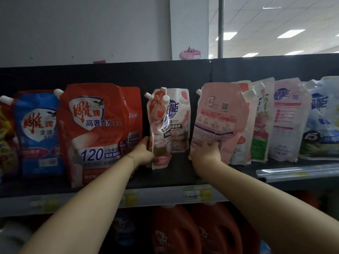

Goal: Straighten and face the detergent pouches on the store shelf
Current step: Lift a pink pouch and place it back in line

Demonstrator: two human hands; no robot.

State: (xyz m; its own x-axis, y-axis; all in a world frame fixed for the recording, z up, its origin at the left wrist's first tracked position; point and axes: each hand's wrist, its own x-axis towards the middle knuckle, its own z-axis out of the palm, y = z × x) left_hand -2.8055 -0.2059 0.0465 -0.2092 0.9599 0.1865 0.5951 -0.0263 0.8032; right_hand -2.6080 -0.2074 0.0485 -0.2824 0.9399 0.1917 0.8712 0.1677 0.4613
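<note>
With left hand (145, 153), gripping twisted white pouch (161, 129) low; with right hand (205, 152), backward-facing pink pouch (218, 114). Likely soft, sloshy, slippery: hold bottom edges.

bright ceiling light panels (291, 33) glow at upper right while the dark-backed shelf (174, 178) sits dim; soft glare sheens the red pouch (91, 125); lower bottles (183, 233) are blurred, and the frame's edges bow outward.

Left hand (145, 153) around a twisted white-pink pouch (160, 129), right hand (205, 151) around a back-facing pink pouch (218, 114).
</note>
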